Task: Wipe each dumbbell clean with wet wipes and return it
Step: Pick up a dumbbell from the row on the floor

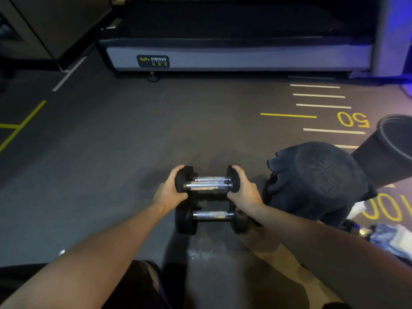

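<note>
Your left hand (169,186) and right hand (244,188) each curl round an end of the top dumbbell (207,182), above another dumbbell (210,216) on the floor (111,152). Risk: it slips or lands on the lower one, pinching fingers. Possible wipes (388,234) lie at right.

Dim gym floor with painted markings

Dark rubber floor (111,141); treadmill base (234,56) at twelve o'clock, yellow "50" (353,119) at two o'clock, blue glow (399,30) at one.
</note>
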